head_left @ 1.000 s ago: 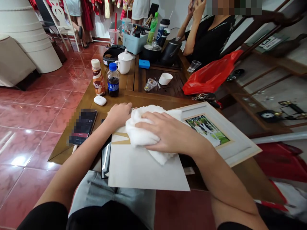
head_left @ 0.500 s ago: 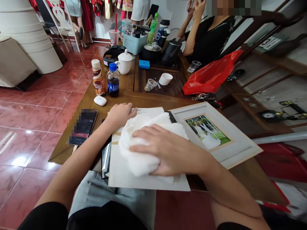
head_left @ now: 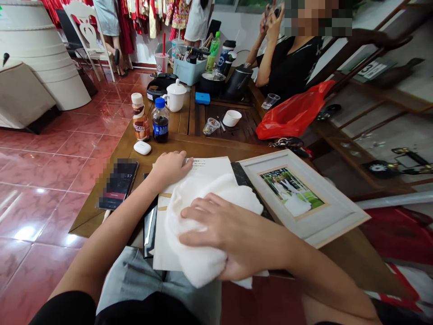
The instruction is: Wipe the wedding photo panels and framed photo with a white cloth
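1. White cloth bunched on the pale board, overhanging its near edge;
2. right hand half curled, gripping the cloth;
3. left hand open, palm down on the board's far-left corner.

Glossy red floor tiles, white wall, white chair

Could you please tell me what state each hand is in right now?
Left hand: open, resting on the white board, far left corner.
Right hand: closed on the white cloth, over the board.
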A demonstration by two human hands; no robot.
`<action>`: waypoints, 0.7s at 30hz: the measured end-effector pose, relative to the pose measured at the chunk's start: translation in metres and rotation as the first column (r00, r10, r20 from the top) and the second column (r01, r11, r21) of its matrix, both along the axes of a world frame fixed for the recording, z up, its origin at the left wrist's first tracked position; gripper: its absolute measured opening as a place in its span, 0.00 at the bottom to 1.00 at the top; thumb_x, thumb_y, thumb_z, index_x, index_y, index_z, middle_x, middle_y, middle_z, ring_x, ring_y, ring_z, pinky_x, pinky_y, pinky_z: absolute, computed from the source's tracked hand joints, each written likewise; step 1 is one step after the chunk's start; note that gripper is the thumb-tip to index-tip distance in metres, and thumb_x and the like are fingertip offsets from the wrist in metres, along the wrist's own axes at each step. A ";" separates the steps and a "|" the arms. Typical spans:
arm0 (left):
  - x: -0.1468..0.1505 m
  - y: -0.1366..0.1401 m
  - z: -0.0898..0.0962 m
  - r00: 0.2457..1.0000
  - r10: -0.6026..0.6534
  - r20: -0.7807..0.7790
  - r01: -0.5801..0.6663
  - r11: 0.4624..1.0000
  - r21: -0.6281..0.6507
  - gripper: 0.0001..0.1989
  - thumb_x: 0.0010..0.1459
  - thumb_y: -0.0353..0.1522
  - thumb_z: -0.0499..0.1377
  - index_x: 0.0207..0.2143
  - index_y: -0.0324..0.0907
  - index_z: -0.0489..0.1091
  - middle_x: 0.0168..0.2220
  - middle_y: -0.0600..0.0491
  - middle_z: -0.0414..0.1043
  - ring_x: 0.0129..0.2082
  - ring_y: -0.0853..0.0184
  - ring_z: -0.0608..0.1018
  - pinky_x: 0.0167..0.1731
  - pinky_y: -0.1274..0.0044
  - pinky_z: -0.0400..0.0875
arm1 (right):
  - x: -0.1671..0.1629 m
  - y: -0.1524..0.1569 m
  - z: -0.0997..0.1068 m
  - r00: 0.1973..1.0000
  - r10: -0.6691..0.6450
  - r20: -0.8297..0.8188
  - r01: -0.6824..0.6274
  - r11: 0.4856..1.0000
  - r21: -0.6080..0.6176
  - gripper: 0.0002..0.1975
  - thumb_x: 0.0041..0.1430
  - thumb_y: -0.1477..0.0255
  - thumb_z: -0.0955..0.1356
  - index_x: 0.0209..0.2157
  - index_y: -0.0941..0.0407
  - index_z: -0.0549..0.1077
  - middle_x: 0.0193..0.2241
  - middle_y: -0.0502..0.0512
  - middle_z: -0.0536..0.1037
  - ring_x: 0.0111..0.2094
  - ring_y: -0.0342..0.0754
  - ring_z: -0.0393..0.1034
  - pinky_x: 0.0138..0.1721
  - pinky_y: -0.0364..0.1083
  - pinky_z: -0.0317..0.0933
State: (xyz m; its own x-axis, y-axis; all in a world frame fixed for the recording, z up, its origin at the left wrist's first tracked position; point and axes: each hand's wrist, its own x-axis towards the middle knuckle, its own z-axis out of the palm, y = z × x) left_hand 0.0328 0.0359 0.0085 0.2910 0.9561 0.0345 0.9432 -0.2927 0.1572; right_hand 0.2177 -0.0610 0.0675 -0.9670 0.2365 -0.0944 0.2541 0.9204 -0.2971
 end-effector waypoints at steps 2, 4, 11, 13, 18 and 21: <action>0.000 0.001 -0.001 1.000 0.003 -0.003 -0.003 1.000 0.003 0.20 0.72 0.41 0.45 0.41 0.40 0.72 0.42 0.45 0.79 0.44 0.56 0.81 0.46 0.68 0.69 | 0.000 0.000 0.000 1.000 0.014 -0.001 -0.014 1.000 -0.011 0.24 0.52 0.58 0.75 0.50 0.50 0.75 0.54 0.62 0.71 0.51 0.62 0.67 0.53 0.62 0.59; -0.001 0.001 -0.001 1.000 -0.001 -0.009 0.001 1.000 -0.005 0.20 0.72 0.42 0.45 0.41 0.40 0.72 0.42 0.45 0.79 0.44 0.56 0.81 0.45 0.68 0.69 | 0.004 0.009 -0.001 0.999 -0.049 0.001 0.049 0.999 0.001 0.25 0.53 0.59 0.75 0.52 0.50 0.75 0.55 0.62 0.71 0.52 0.62 0.67 0.54 0.62 0.60; -0.003 0.001 0.000 1.000 -0.019 -0.011 0.019 1.000 -0.021 0.22 0.73 0.43 0.44 0.42 0.40 0.71 0.43 0.44 0.79 0.46 0.55 0.81 0.46 0.68 0.69 | 0.021 0.043 -0.004 0.938 -0.345 -0.019 0.344 0.927 0.147 0.24 0.59 0.61 0.72 0.55 0.53 0.74 0.58 0.68 0.68 0.54 0.66 0.66 0.53 0.63 0.62; -0.003 0.001 0.000 1.000 -0.019 -0.007 0.018 1.000 -0.016 0.22 0.73 0.43 0.44 0.42 0.40 0.72 0.43 0.44 0.79 0.46 0.55 0.80 0.46 0.68 0.69 | 0.019 0.038 -0.004 0.956 -0.295 -0.010 0.293 0.947 0.134 0.23 0.58 0.61 0.73 0.55 0.52 0.75 0.58 0.67 0.68 0.55 0.65 0.66 0.54 0.62 0.61; -0.001 0.001 -0.001 1.000 -0.012 -0.015 0.011 1.000 -0.010 0.21 0.72 0.42 0.45 0.42 0.39 0.72 0.41 0.44 0.79 0.44 0.55 0.81 0.45 0.68 0.70 | 0.005 0.010 0.000 0.997 -0.080 0.009 0.080 0.995 0.062 0.24 0.55 0.58 0.74 0.51 0.50 0.76 0.56 0.63 0.71 0.53 0.63 0.65 0.54 0.63 0.59; 0.000 0.001 -0.001 1.000 0.004 -0.020 -0.004 1.000 -0.003 0.21 0.72 0.42 0.45 0.41 0.39 0.72 0.41 0.44 0.79 0.43 0.56 0.81 0.46 0.67 0.70 | 0.002 0.004 0.001 1.000 -0.020 0.008 0.020 0.999 0.041 0.22 0.56 0.56 0.73 0.49 0.50 0.76 0.55 0.62 0.72 0.52 0.62 0.65 0.53 0.62 0.59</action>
State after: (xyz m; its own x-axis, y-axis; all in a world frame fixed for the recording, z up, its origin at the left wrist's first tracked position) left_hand 0.0324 0.0368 0.0077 0.2881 0.9573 0.0255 0.9473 -0.2887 0.1390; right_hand 0.2194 -0.0575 0.0688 -0.9613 0.2596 -0.0924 0.2749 0.9264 -0.2572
